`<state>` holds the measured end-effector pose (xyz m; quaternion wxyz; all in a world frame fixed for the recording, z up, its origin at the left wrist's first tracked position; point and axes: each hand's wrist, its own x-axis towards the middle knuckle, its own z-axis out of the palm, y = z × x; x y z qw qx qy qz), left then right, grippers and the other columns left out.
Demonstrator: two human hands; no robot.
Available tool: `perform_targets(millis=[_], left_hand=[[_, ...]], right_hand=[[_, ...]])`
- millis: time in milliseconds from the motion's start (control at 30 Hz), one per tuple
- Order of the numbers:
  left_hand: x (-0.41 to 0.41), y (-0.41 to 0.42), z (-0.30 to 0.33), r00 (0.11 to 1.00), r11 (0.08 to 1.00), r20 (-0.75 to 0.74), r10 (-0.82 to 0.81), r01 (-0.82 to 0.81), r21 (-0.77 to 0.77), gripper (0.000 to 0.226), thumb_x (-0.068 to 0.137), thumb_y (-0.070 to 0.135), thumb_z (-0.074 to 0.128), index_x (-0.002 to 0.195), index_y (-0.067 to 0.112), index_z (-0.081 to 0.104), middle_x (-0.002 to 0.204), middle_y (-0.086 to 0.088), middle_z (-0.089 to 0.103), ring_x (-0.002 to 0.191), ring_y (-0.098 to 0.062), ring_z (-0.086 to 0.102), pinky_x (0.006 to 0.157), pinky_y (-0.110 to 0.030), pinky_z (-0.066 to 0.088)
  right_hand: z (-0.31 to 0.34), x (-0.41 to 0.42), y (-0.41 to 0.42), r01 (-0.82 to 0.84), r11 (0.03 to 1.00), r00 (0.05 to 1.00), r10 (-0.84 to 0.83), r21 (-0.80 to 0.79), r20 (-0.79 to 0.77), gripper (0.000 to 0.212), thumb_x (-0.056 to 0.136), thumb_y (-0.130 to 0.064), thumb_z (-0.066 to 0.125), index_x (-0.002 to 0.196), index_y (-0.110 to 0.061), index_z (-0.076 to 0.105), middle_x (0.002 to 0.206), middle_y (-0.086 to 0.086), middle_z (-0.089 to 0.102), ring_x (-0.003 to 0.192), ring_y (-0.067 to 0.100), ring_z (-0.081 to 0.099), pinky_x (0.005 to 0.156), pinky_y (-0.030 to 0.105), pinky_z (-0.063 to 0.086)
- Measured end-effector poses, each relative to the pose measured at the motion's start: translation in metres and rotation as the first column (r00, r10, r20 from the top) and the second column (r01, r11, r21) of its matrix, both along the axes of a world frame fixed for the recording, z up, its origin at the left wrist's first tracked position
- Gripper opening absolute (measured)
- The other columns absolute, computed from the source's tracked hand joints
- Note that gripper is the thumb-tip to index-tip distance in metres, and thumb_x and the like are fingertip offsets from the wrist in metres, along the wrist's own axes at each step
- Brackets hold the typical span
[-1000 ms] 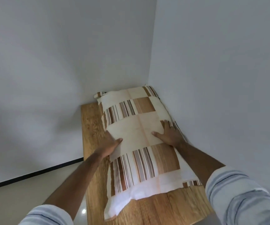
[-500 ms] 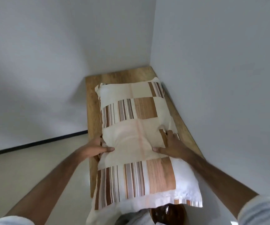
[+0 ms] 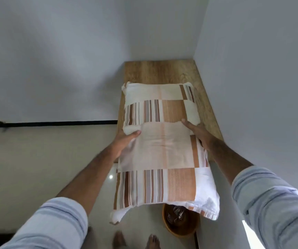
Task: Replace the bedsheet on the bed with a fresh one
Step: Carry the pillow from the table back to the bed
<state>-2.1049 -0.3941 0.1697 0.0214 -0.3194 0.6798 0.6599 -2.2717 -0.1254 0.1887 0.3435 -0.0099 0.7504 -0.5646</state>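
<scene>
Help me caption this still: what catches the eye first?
A striped pillow fills the centre, held by its sides in the left hand and right hand above the bare wooden shelf in the wall corner. Below it, a wooden bowl sits on the floor.

You face a corner where 2 plain pale grey walls meet. A wooden shelf-like surface with visible grain runs into that corner, its right edge against the right wall. A black skirting strip lines the base of the left wall. The floor is glossy cream tile, with 1 small light reflection. A round brown bin stands on the floor below.
</scene>
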Motion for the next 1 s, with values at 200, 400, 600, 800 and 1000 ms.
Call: perform_targets(millis=[200, 400, 600, 800, 1000], left_hand=[[0.097, 0.004, -0.003, 0.993, 0.991, -0.013, 0.114, -0.113, 0.066, 0.046, 0.077, 0.021, 0.087, 0.118, 0.017, 0.068, 0.109, -0.001, 0.077, 0.089, -0.009, 0.075, 0.068, -0.018, 0.057], [0.271, 0.000, -0.005, 0.866, 0.875, -0.124, 0.484, -0.477, 0.079, 0.045, 0.078, 0.026, 0.085, 0.119, 0.011, 0.070, 0.108, -0.004, 0.077, 0.097, -0.017, 0.075, 0.080, -0.027, 0.060], [0.516, 0.026, 0.020, 0.616, 0.643, -0.235, 0.752, -0.764, 0.055, 0.063, 0.069, 0.028, 0.093, 0.124, 0.014, 0.064, 0.111, -0.002, 0.076, 0.104, -0.020, 0.073, 0.085, -0.032, 0.059], [0.784, 0.116, 0.055, 0.305, 0.289, -0.269, 0.914, -0.952, -0.100, 0.051, 0.079, 0.022, 0.086, 0.122, 0.024, 0.058, 0.118, 0.004, 0.068, 0.104, -0.011, 0.067, 0.088, -0.020, 0.056], [1.008, 0.204, 0.062, 0.031, -0.041, -0.255, 0.967, -0.962, -0.270, 0.076, 0.064, 0.049, 0.094, 0.124, 0.018, 0.057, 0.123, -0.001, 0.065, 0.107, -0.014, 0.067, 0.097, -0.037, 0.056]], right_hand=[[-0.001, 0.068, -0.009, -0.142, 0.990, 0.956, 0.131, -0.023, -0.262, 0.073, 0.071, -0.057, 0.083, 0.132, -0.031, 0.053, 0.120, -0.012, 0.068, 0.108, 0.007, 0.066, 0.094, 0.033, 0.054], [0.000, 0.205, -0.071, -0.387, 0.918, 0.880, 0.339, -0.089, -0.334, 0.059, 0.078, -0.052, 0.077, 0.126, -0.043, 0.044, 0.122, -0.013, 0.064, 0.109, 0.010, 0.065, 0.090, 0.032, 0.057], [0.012, 0.393, -0.135, -0.645, 0.755, 0.729, 0.560, -0.119, -0.394, 0.071, 0.080, -0.053, 0.076, 0.137, -0.030, 0.042, 0.120, -0.019, 0.062, 0.103, 0.002, 0.065, 0.081, 0.023, 0.056], [0.026, 0.648, -0.163, -0.881, 0.463, 0.458, 0.779, -0.099, -0.429, 0.074, 0.078, -0.055, 0.077, 0.139, -0.029, 0.044, 0.124, -0.013, 0.062, 0.106, 0.008, 0.063, 0.077, 0.020, 0.052], [0.036, 0.879, -0.165, -0.973, 0.182, 0.225, 0.890, -0.143, -0.397, 0.065, 0.079, -0.049, 0.078, 0.135, -0.028, 0.050, 0.121, -0.011, 0.067, 0.106, 0.010, 0.067, 0.088, 0.033, 0.057]])
